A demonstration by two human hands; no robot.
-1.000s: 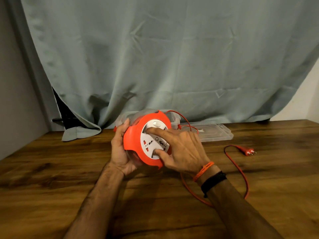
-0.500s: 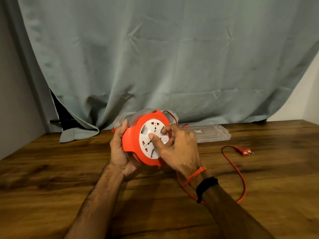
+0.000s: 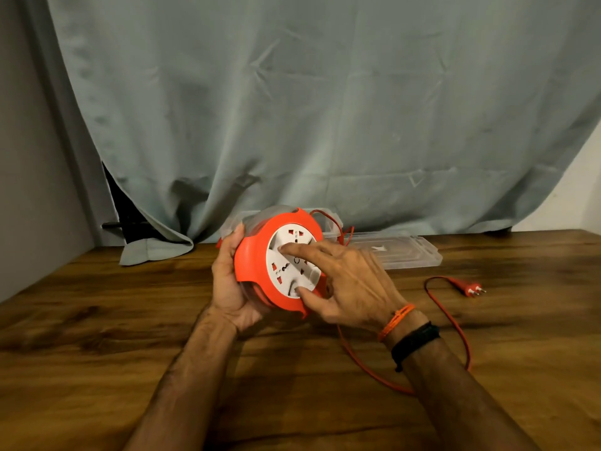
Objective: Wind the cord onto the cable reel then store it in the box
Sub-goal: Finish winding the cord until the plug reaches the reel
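The cable reel [image 3: 257, 275] is orange with a white socket face and stands tilted on edge above the table. My left hand [image 3: 227, 288] grips its clear back and left rim. My right hand [image 3: 354, 288] lies across the white face, with the index fingertip pressing near the top and the thumb pressing near the bottom. The orange cord [image 3: 455, 323] runs from under the reel, loops over the table to the right and ends in a red plug [image 3: 471, 289]. The clear box [image 3: 331, 221] stands behind the reel, mostly hidden by it.
A clear plastic lid [image 3: 409, 252] lies flat on the wooden table [image 3: 97, 336] to the right of the box. A grey-green curtain [image 3: 292, 109] hangs behind, its hem resting on the table at the left. A grey wall borders the left.
My right hand's fingers swung round on the white face, then came back to index on top and thumb below. The left hand kept its hold on the reel.
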